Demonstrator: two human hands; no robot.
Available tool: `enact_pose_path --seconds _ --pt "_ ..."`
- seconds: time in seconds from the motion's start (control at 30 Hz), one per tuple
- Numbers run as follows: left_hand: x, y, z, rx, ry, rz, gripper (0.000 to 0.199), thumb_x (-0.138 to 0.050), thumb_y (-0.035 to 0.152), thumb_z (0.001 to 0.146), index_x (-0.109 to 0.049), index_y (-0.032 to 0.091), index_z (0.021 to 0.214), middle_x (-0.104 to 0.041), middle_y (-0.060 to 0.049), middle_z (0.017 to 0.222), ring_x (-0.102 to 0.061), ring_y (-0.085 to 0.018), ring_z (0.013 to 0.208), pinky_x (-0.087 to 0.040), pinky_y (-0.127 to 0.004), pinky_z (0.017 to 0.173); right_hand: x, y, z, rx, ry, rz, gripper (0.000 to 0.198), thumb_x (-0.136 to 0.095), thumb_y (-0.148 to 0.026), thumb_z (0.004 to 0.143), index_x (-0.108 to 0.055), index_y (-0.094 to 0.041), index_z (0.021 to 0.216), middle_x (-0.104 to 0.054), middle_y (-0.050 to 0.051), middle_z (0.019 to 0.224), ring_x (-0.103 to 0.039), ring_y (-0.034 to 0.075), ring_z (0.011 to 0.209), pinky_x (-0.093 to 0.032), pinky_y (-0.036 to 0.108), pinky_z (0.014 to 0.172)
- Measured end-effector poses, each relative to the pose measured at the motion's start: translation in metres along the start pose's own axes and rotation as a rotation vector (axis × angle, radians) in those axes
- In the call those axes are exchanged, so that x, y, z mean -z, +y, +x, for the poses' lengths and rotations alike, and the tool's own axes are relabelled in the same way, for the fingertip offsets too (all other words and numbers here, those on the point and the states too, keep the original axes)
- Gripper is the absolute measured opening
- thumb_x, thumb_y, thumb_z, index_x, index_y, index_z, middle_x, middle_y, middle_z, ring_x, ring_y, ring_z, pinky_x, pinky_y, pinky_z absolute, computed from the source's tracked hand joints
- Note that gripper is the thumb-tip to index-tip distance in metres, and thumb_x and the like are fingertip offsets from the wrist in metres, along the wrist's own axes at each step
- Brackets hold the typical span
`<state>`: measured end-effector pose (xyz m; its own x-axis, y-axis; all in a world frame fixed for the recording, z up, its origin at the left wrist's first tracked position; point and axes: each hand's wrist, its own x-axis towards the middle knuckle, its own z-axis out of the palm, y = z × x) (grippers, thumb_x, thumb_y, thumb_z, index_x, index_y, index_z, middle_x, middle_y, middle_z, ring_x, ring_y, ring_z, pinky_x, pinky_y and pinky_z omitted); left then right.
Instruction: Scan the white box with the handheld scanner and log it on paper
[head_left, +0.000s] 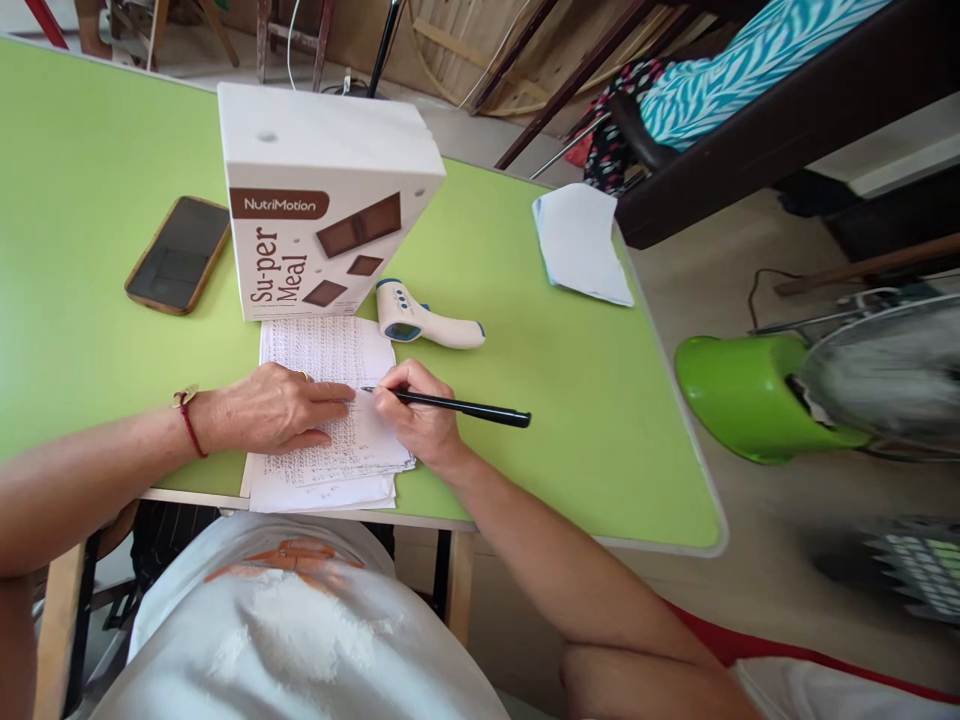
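My right hand [420,412] grips a black pen [472,407], its tip at the right side of the handwritten sheets [352,440]. My left hand [281,408] lies flat on the same stack, fingers stretched toward the pen tip. Dense rows of writing cover the upper sheet; the words are too small to read. Just beyond the sheets stands a white box [330,240] labelled "NutriMotion Su-per Meal". A white and blue infrared thermometer [431,318] lies beside the box, past my right hand.
A phone [180,255] lies left of the box on the green table [555,400]. Folded white paper [583,245] sits near the right edge. On the floor to the right are a bright green plastic stool or bin [742,395] and a fan [892,370]. Someone in patterned clothing sits beyond.
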<state>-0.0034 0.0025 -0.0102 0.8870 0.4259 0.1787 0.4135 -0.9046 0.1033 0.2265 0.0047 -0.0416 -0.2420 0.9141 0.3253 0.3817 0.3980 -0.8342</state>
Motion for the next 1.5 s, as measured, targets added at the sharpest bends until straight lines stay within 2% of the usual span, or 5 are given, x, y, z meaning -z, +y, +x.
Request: enact_pose_path --seconds 0.27,0.63,0.87,1.5 --pt "-0.0010 -0.0004 -0.0001 -0.015 0.032 -0.001 0.027 -0.061 0.033 0.096 -0.067 0.014 0.115 -0.065 -0.003 0.134 -0.064 -0.016 0.063 -0.042 -0.035 0.048 0.0004 0.0004 -0.0001 -0.002 0.036 -0.025 0.015 -0.057 -0.024 0.076 -0.048 -0.025 0.065 -0.051 -0.006 0.054 -0.045 0.012 0.051 -0.039 0.026 0.050" --pt "-0.0010 -0.0006 -0.0002 -0.013 0.024 0.006 0.027 -0.061 0.034 0.097 -0.067 0.014 0.115 -0.065 -0.003 0.134 -0.065 -0.016 0.064 -0.044 -0.035 0.049 0.0010 -0.0024 0.0005 0.059 0.011 -0.039 0.015 -0.056 -0.018 0.075 -0.047 -0.024 0.064 -0.050 -0.006 0.054 -0.045 0.010 0.049 -0.038 0.025 0.049" --pt "0.0009 -0.0002 -0.0007 -0.003 0.003 0.014 0.028 -0.062 0.035 0.096 -0.067 0.015 0.116 -0.064 -0.004 0.136 -0.065 -0.016 0.064 -0.044 -0.034 0.051 0.0001 0.0019 -0.0012 0.034 0.110 -0.031 0.016 -0.056 -0.022 0.077 -0.048 -0.024 0.063 -0.051 -0.006 0.053 -0.045 0.011 0.049 -0.039 0.025 0.049" --pt "-0.0011 -0.0008 -0.0006 -0.006 0.022 0.003 0.028 -0.062 0.034 0.096 -0.067 0.014 0.115 -0.065 -0.003 0.135 -0.066 -0.016 0.065 -0.043 -0.035 0.050 0.0016 0.0001 0.0000 0.015 0.042 -0.060 0.016 -0.055 -0.022 0.076 -0.046 -0.024 0.064 -0.048 -0.007 0.054 -0.044 0.010 0.050 -0.038 0.025 0.050"
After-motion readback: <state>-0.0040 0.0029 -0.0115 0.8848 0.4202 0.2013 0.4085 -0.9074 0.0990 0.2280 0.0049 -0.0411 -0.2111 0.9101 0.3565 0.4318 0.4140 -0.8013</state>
